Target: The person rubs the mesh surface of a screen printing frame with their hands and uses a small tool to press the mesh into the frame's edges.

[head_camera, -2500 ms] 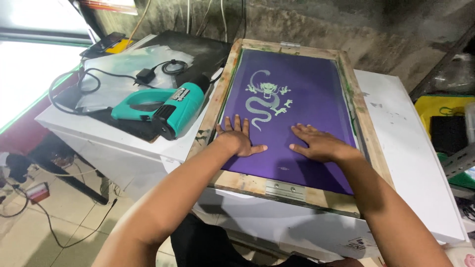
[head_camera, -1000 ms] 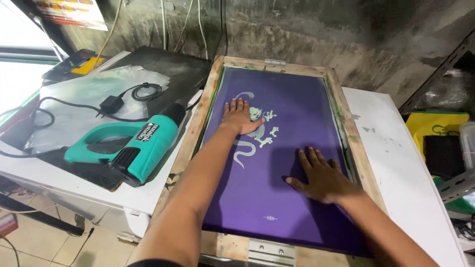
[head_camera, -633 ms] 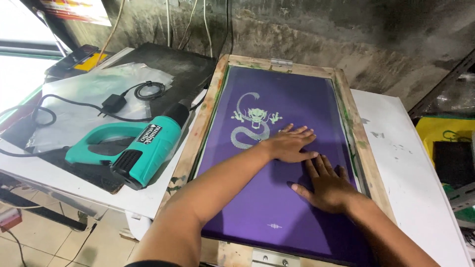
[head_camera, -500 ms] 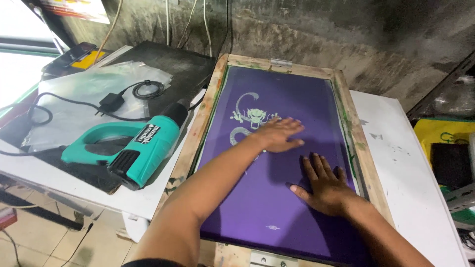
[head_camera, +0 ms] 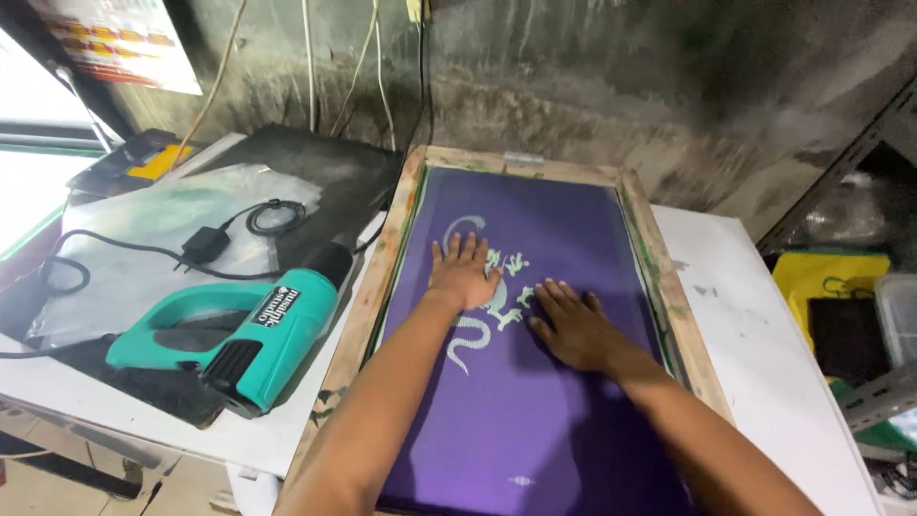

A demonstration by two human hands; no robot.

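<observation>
Teal plastic marks the heat gun (head_camera: 248, 330) lying on its side at the left of the white table (head_camera: 764, 354), beside a black cable and adapter (head_camera: 205, 244). Right of it sits a wood-framed printing screen (head_camera: 377, 277) with purple mesh carrying a pale dragon design (head_camera: 478, 320). The left hand (head_camera: 461, 274) lies flat on the design, fingers spread. Just beside it, the right hand (head_camera: 573, 330) presses flat too, fingers slightly apart.
</observation>
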